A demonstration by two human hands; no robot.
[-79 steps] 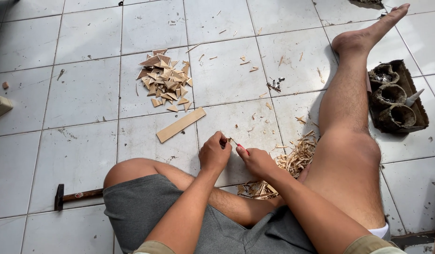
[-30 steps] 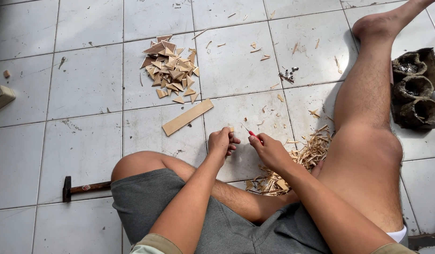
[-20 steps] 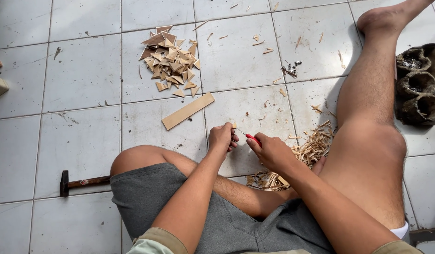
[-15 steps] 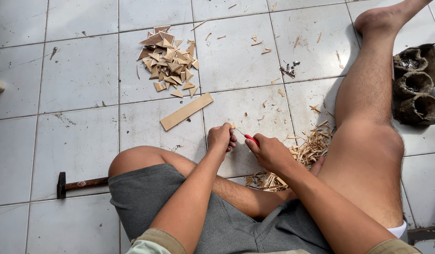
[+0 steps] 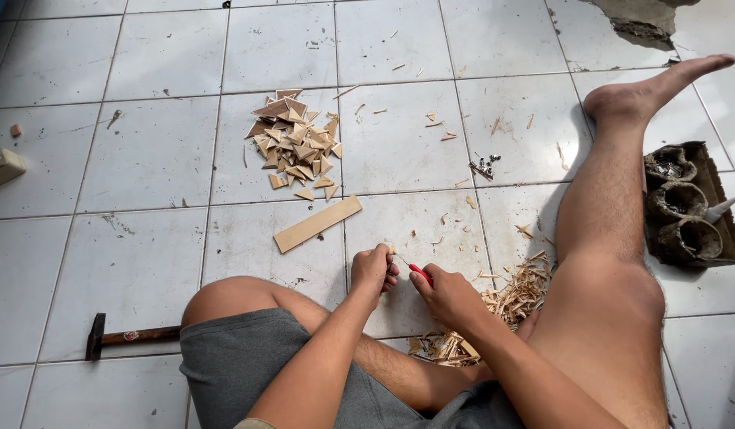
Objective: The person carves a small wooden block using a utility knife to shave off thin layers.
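Pinching a small wood piece, the left hand is curling its fingers tight around it just above the near tile, between the folded left knee and the outstretched right leg. Right hand is closing around a red-handled knife, blade end pointing toward the wood piece; the blade itself is too small to make out.

Scanning left to right: a bottle is sitting at the far-left edge; a hammer is lying near the left knee; a heap of triangular offcuts is piling up farther out, with a flat wooden strip just near of it; shavings are collecting beside the right thigh; a dark moulded tray is resting at far right, beside the leg.

Judgement: whittling or trimming appears to be underway. The next stroke is calling for a steady pinch and blade travel kept clear of the left fingertips.
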